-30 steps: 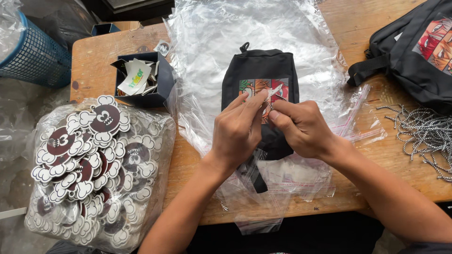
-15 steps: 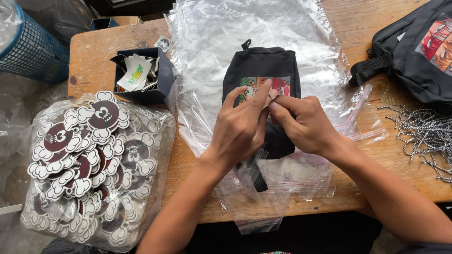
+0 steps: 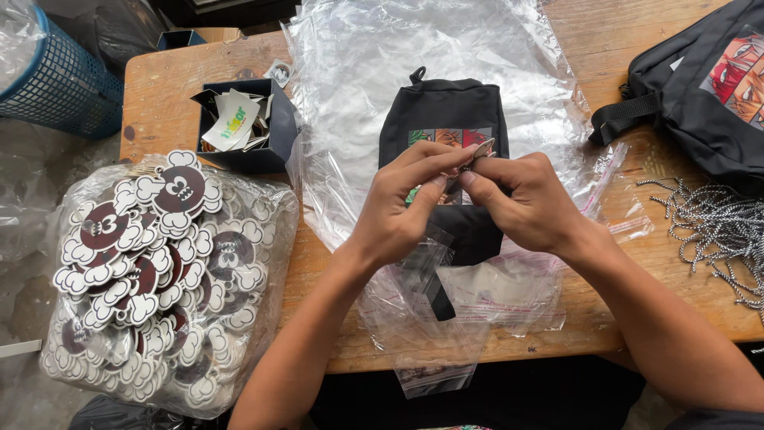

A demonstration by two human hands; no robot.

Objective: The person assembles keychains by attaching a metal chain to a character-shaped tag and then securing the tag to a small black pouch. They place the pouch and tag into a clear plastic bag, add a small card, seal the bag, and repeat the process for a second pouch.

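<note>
Head view. The left hand (image 3: 402,209) and the right hand (image 3: 525,201) meet above a small black fabric pouch with a colourful printed panel (image 3: 446,119), which lies flat on a heap of clear plastic bags (image 3: 358,72) in the middle of the worn wooden table (image 3: 159,87). The fingertips of both hands are pressed together on a small thin light-coloured item (image 3: 480,151), pinched between thumbs and forefingers; what the item is cannot be told, as the fingers cover most of it. The hands hover just over the pouch's lower half, hiding part of its printed panel. A black strap (image 3: 438,296) runs from under the hands toward the near table edge, lying over more clear bags.

Left of the pouch, near the far edge, stands a dark blue open cardboard box holding paper cards (image 3: 243,123). At the near left corner sits a clear plastic sack full of maroon-and-white cloud-edged round tags (image 3: 159,271), overhanging the table edge. Beyond the table's left end is a blue mesh plastic basket (image 3: 56,84). At the far right lies a larger black backpack with a red printed picture (image 3: 700,103), and below it, a bundle of black-and-white speckled cords (image 3: 716,227) rests on the table surface.
</note>
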